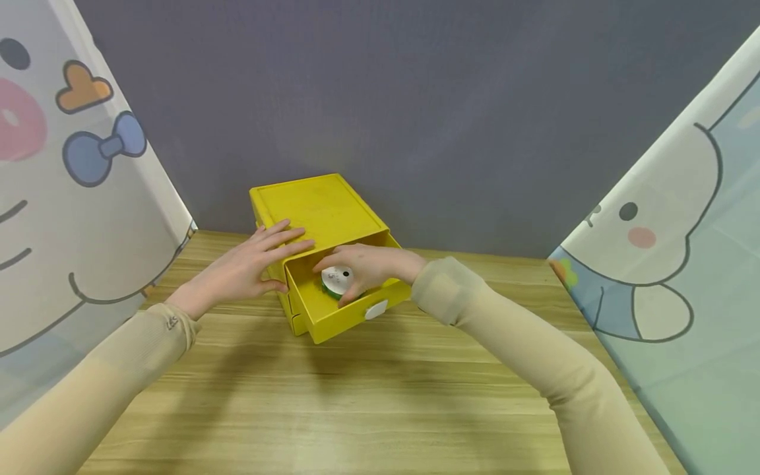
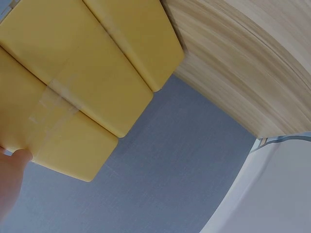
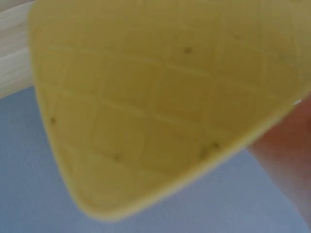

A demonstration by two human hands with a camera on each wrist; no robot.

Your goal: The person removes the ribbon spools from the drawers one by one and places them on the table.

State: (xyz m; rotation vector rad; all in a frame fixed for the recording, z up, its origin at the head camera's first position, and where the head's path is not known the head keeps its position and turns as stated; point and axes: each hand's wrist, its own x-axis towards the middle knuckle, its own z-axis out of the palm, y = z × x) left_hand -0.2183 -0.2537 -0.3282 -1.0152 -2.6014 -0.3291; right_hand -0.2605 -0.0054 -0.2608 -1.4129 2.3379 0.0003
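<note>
A yellow drawer box (image 1: 323, 204) stands on the wooden table, its upper drawer (image 1: 332, 326) pulled out toward me. Inside that drawer is a round white object with a green edge (image 1: 337, 280) and a black dot on its face; its exact kind is unclear. My right hand (image 1: 368, 264) reaches in from the right, with fingers and thumb curled around this object. My left hand (image 1: 255, 260) rests on the box's near left top edge with fairly straight fingers, its thumb lower, by the side. The right wrist view shows mostly the drawer's ribbed yellow underside (image 3: 160, 97).
A white handle (image 1: 376, 310) sits on the drawer front. Behind the box rises a grey wall (image 1: 415, 119). Panels with cartoon prints border the left (image 1: 89, 218) and right (image 1: 659, 231) sides. The wooden tabletop (image 1: 332, 409) extends in front of the box.
</note>
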